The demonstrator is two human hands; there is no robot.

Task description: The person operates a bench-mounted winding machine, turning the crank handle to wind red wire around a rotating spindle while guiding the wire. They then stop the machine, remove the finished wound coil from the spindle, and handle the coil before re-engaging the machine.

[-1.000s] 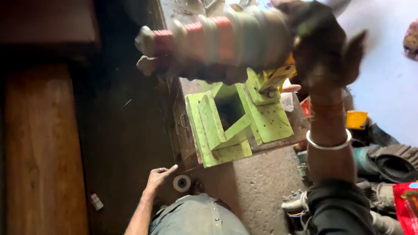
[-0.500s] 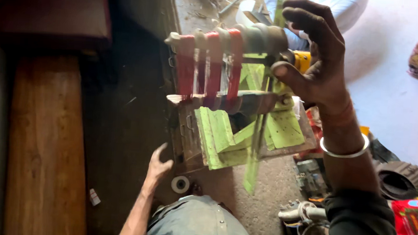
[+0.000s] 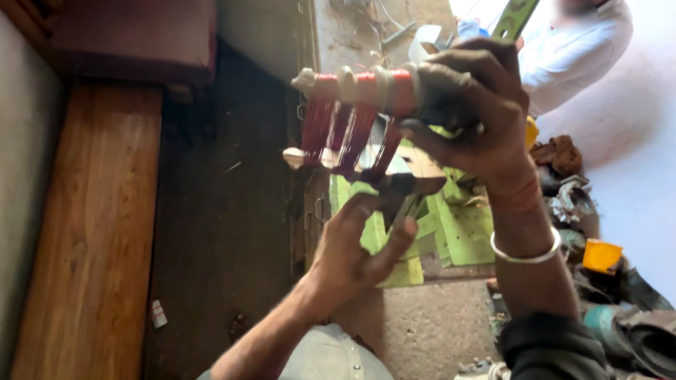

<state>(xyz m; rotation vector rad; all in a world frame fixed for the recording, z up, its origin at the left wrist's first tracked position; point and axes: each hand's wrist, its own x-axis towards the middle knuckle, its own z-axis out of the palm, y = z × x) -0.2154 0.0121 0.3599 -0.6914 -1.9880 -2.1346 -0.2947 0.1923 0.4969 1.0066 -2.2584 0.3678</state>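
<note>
My right hand (image 3: 476,104) grips one end of a winding former (image 3: 358,113), a stepped pale block wrapped with several bands of red copper wire, and holds it up in front of me. Loops of wire hang down from it to a lower pale bar. My left hand (image 3: 358,250) is raised under the former, its fingers touching the dark lower end of the coils. A silver bangle (image 3: 523,254) circles my right wrist. Below lies a green metal frame (image 3: 460,233) on the floor.
A wooden bench (image 3: 93,230) runs along the left wall. A person in a white shirt (image 3: 577,48) sits at the top right. A yellow cup (image 3: 601,255), dark motor parts (image 3: 657,342) and scrap lie at the right. A grey metal cabinet (image 3: 364,19) stands behind.
My left hand has risen from the floor up to the underside of the former. My right hand has turned the former, and the wire loops now hang down.
</note>
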